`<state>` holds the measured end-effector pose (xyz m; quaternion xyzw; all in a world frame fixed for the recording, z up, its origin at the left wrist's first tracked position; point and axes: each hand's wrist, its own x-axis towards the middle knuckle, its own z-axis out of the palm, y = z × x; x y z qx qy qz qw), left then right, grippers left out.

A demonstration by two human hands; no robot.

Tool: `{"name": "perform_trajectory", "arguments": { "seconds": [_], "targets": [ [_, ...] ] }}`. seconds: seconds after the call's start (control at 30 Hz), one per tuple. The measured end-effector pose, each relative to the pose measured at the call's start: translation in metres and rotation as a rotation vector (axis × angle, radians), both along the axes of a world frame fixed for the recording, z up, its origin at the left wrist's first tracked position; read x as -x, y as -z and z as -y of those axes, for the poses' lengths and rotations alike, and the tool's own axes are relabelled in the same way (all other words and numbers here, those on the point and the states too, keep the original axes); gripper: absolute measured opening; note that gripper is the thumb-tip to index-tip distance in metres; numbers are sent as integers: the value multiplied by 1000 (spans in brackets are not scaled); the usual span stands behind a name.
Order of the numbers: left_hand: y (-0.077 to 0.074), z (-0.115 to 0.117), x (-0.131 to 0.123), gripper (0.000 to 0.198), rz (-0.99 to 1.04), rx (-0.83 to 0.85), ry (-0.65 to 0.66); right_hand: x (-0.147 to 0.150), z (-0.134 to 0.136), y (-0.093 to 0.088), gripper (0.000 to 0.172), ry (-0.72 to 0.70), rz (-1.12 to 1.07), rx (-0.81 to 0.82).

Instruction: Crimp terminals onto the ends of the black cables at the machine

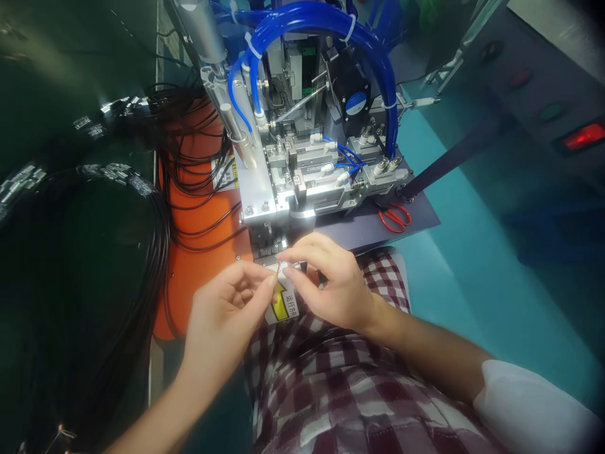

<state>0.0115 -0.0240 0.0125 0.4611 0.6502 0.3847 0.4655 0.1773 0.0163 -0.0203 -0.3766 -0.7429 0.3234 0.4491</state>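
Close together in front of the machine (307, 189), both my hands pinch at a small thin wire end (278, 266) with reddish and white strands. My left hand (231, 302) has thumb and index finger pressed together on it from the left. From the right, my right hand (331, 280) brings thumb and index finger to the wire's tip, its fingers curled. Just below the fingertips is a white and yellow label (286, 306) with an arrow and printed characters. The fingers partly hide the wire.
Black cables (161, 252) lie in a bundle at left and over the orange surface (189, 265). Red-handled scissors (395, 218) lie on the dark base plate, right of centre. Thick blue tubes (302, 19) arch above the machine. A control panel (534, 82) stands at the upper right.
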Motion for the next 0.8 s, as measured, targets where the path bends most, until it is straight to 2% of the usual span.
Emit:
{"name": "perform_trajectory", "arguments": {
  "seconds": [0.1,0.3,0.43,0.5,0.6,0.67,0.8],
  "targets": [
    [1,0,0,15,-23,-11,11,-2,-1,-2,13,-4,81,-53],
    [4,2,0,14,-85,-46,6,-8,-2,0,17,45,347,-352],
    [3,2,0,15,-86,-32,-13,-11,3,7,18,30,344,-421],
    [2,2,0,16,-90,-34,-18,-10,5,10,16,2,240,-333],
    [2,3,0,16,-107,-54,-12,-6,6,8,5,24,15,-57],
    [2,5,-1,15,-128,-73,-5,-3,4,3,6,58,-70,71],
    [3,7,-2,13,-184,-107,2,2,3,-4,7,35,-82,72]
  ]
}}
